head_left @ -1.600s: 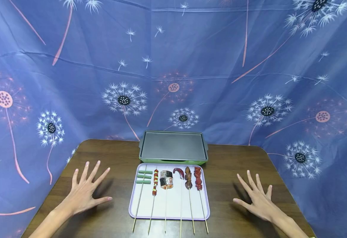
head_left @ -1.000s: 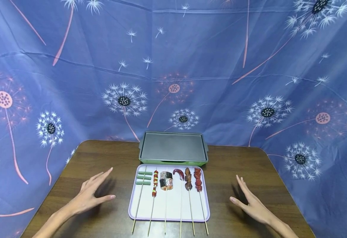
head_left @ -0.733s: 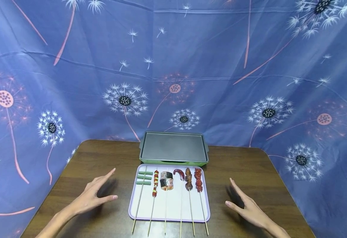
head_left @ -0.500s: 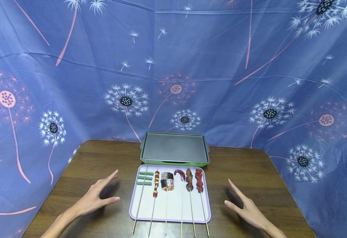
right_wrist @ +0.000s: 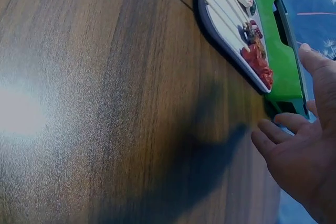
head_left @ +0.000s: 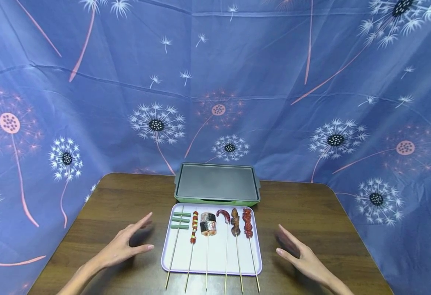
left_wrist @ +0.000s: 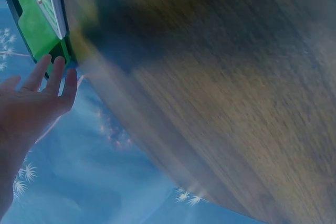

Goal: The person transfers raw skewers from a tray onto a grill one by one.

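Note:
Left of a white tray (head_left: 197,262) with a purple rim, my left hand (head_left: 121,245) hovers with fingers extended and thumb apart, holding nothing. My right hand (head_left: 305,260) is on the tray's other side, likewise extended and touching nothing. Several food skewers lie side by side on the tray, their sticks poking past its near edge: green pieces (head_left: 180,220), a red-and-yellow skewer (head_left: 194,227), fish slices (head_left: 208,224), a curled tentacle (head_left: 224,215), brown meat (head_left: 235,222) and red meat (head_left: 247,223). The right wrist view shows the red meat (right_wrist: 257,65) near the tray's corner.
Directly behind the tray stands a green-bodied griddle (head_left: 217,182) with a dark flat plate. Both rest on a brown wooden table (head_left: 289,196). A blue dandelion-print cloth (head_left: 267,123) hangs behind and at the sides.
Both hands have turned from fingers spread wide to fingers closer together, and both have moved inward toward the tray. The skewers, tray and griddle have stayed in place.

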### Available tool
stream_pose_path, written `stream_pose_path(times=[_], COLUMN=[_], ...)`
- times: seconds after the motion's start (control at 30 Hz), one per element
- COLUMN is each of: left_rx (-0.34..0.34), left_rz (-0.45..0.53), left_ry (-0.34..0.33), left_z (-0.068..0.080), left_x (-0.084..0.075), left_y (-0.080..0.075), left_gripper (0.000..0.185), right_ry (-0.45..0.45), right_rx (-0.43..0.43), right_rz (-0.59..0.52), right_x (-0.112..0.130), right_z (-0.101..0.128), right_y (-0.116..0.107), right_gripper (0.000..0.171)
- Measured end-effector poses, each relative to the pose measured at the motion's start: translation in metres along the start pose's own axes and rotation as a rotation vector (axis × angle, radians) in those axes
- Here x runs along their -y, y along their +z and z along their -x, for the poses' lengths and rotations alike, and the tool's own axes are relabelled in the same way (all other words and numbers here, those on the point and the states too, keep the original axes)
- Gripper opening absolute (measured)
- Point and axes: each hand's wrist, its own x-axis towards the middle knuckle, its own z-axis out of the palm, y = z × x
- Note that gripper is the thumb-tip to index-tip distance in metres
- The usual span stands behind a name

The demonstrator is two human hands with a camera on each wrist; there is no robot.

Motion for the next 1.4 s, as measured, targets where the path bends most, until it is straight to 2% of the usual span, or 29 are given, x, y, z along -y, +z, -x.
stream_pose_path(times=[0.13, 0.27, 0.37, 0.43, 0.6, 0.77, 0.93, 1.07, 1.4], left_rx=[0.040, 0.073, 0.113, 0.145, 0.185, 0.187, 0.246, 0.277, 0.238], left_rz=[0.040, 0.106, 0.171, 0.210, 0.298, 0.392, 0.467, 0.488, 0.544], left_ry=[-0.018, 0.015, 0.033, 0.021, -0.029, -0.001, 0.010, 0.003, -0.023], left_z=[-0.006, -0.013, -0.014, -0.013, -0.009, -0.010, -0.011, -0.011, -0.012], left_x=[-0.001, 0.001, 0.003, 0.005, 0.012, 0.017, 0.016, 0.015, 0.017], left_y=[0.002, 0.008, 0.014, 0.018, 0.027, 0.034, 0.036, 0.036, 0.044], left_gripper=[0.089, 0.085, 0.080, 0.077, 0.072, 0.070, 0.076, 0.081, 0.082], right_ry=[-0.033, -0.098, -0.148, -0.162, -0.098, -0.014, 0.022, 0.072, 0.112], right_rx=[0.027, 0.065, 0.111, 0.158, 0.243, 0.311, 0.377, 0.392, 0.427], right_rz=[-0.059, -0.146, -0.173, -0.192, -0.224, -0.333, -0.475, -0.543, -0.696], right_x=[0.002, 0.003, 0.002, 0.001, -0.005, -0.011, -0.012, -0.011, -0.008], right_z=[-0.003, -0.004, -0.003, 0.000, 0.007, 0.012, 0.016, 0.017, 0.016], right_y=[0.000, 0.001, 0.005, 0.007, 0.016, 0.027, 0.038, 0.044, 0.057], right_gripper=[0.064, 0.060, 0.055, 0.052, 0.048, 0.046, 0.050, 0.055, 0.061])
